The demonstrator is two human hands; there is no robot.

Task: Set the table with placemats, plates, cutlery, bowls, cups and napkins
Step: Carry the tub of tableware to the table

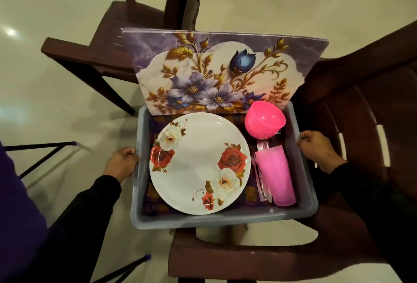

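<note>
Cutlery (clear, indistinct) lies half hidden beside pink cups.

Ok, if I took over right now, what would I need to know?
Left hand grips the left rim of the grey tub; right hand grips its right rim.
Inside the tub: the rose plate lying flat, pink bowls stacked at the back right, pink cups lying on their side, clear cutlery beside them, flowered placemats leaning upright at the back.
A purple cloth under the plate may be napkins; cannot tell.
Done: nothing is laid out yet. No table is in view.
Left: carry the tub to the table and set everything out.
</note>
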